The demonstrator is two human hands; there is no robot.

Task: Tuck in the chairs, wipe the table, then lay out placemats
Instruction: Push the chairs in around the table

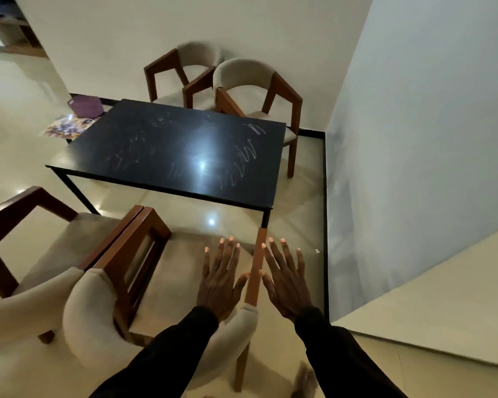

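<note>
Both hands are spread flat with the fingers splayed and gripping nothing: the left hand [223, 278] hovers over the seat of the near right chair [184, 285], its thumb close to that chair's wooden right armrest [258, 268], though whether it touches cannot be told; the right hand [285, 278] hangs just on the other side of the same armrest, over the floor; black sleeves run back from both wrists. This chair stands clear of the black table [173, 150], its front near the table's near edge but not under it; the near left chair [38, 248] sits pressed against it, arm to arm, and is likewise pulled out. Across the table, the far right chair [256, 87] has only its front edge at the table's far rim, and the far left chair [181, 70] stands back toward the wall; so, as I judge it, no chair is properly tucked yet. The tabletop carries pale chalky scribbles and smears, so the wiping is not done; no cloth shows. At the table's far left corner lie a patterned placemat [66, 127] and a purple item [85, 106], seemingly on a low surface or the floor; nothing is laid out; all three steps remain.
</note>
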